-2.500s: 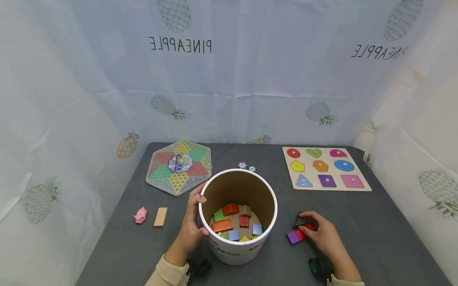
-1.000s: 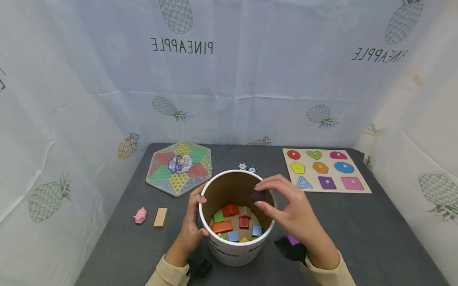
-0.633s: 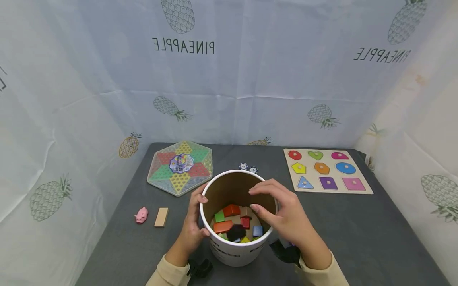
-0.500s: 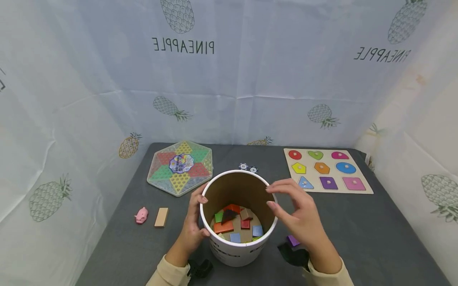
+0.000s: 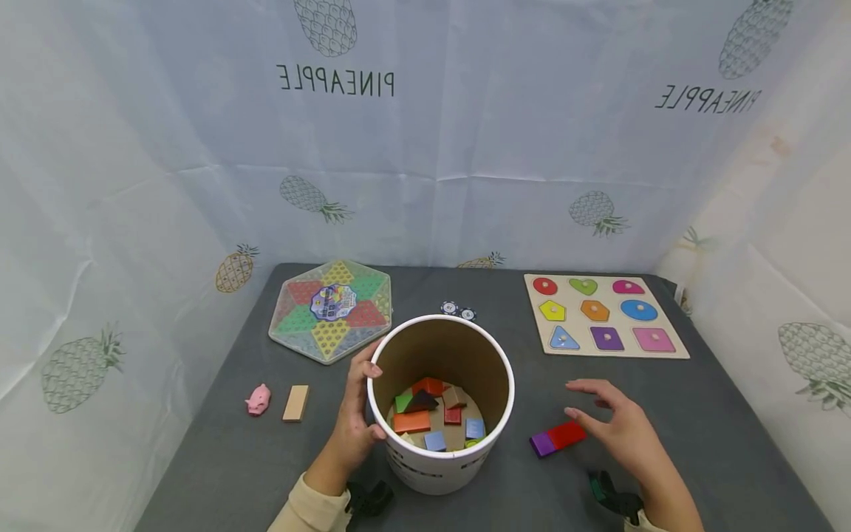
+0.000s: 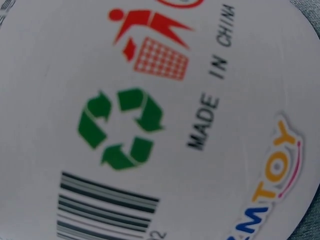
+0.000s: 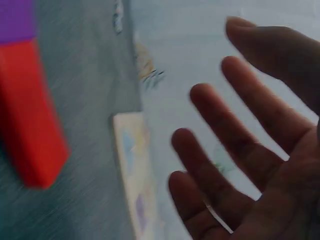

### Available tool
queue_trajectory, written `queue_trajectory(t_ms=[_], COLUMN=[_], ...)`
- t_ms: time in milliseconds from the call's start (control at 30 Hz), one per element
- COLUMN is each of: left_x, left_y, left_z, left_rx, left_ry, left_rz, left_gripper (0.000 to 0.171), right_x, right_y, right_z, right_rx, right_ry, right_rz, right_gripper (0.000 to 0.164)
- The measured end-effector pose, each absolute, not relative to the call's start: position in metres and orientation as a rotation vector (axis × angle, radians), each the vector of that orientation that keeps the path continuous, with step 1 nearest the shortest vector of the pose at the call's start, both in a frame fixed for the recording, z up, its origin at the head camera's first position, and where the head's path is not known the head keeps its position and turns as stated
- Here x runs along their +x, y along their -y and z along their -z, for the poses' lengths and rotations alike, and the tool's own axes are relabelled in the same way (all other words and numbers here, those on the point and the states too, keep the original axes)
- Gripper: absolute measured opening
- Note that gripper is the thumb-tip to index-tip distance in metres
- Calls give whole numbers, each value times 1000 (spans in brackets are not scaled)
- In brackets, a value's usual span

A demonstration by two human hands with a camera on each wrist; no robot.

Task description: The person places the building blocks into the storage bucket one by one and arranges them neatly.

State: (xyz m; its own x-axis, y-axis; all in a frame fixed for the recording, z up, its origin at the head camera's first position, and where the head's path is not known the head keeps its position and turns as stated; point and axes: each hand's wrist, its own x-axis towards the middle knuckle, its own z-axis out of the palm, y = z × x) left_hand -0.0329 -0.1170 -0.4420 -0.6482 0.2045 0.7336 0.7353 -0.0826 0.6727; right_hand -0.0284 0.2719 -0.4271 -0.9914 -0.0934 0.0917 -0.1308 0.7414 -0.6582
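My left hand [image 5: 354,421] grips the side of a white round bucket [image 5: 439,473], its fingertips hooked over the rim. In the left wrist view the printed bucket wall [image 6: 210,95] fills the frame. Inside the bucket lie several coloured toy blocks, among them a black triangular block [image 5: 422,401], an orange block [image 5: 411,422] and a blue block [image 5: 435,441]. To the right, a red block [image 5: 567,434] and a purple block [image 5: 543,444] lie end to end on the table. My right hand [image 5: 628,428] hovers beside the red block, fingers spread, holding nothing.
A hexagonal Chinese checkers board [image 5: 330,310] lies at the back left, a wooden shape puzzle [image 5: 605,314] at the back right. Two poker chips [image 5: 459,310] sit behind the bucket. A pink toy pig [image 5: 258,400] and a plain wooden block [image 5: 295,403] are left of my left hand.
My right hand carried the black triangular block from beside the red block, dropped it into the bucket and moved back right. My left hand stays on the bucket.
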Motion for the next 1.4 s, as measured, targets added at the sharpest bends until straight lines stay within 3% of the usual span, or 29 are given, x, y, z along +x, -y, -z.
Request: queue_trajectory(t_ms=[167, 333, 933, 1200, 1400], left_x=[-32, -32, -32, -32, -33], left_y=[117, 118, 117, 117, 118], left_z=[442, 443, 442, 440, 441], left_rx=[-1019, -1011, -1006, -1006, -1016], left_ry=[1796, 1802, 1811, 1785, 1797], left_rz=[1782, 1781, 1772, 1778, 1774], left_gripper=[67, 67, 67, 66, 66], right_x=[-30, -32, -24, -16, -14], right_y=[-287, -287, -291, -283, -238], right_z=[460, 479, 482, 416, 350], right_rx=[146, 156, 176, 233, 533], right_ry=[3103, 3166, 3188, 2810, 2469], right_rz=[-1093, -1037, -991, -1036, -1165], right_gripper=[46, 41, 35, 40, 54])
